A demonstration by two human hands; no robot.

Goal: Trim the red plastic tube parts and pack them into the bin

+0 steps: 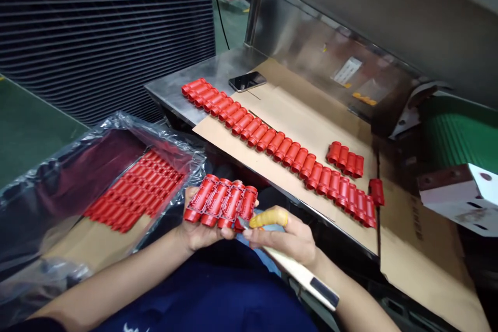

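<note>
My left hand (198, 236) is closed around a joined block of several red plastic tubes (220, 201), tilted up in front of my body, its ribbed outlines facing me. In my right hand (291, 236) is a knife (298, 275) with a pale handle and a dark end piece. A yellow finger cot (274, 216) covers my right index finger. The knife's short metal tip meets the lower right corner of the block, near my left fingertips. Below the block, a little light-blue material (268, 257) shows behind my right hand.
Along the bench's cardboard (311, 119) runs a long row of red tube blocks (266, 140), with a smaller block (345, 159) behind it. A phone (247, 81) lies farther back. At left, a plastic-lined box (112, 150) holds more red parts. A green bin (462, 129) stands right.
</note>
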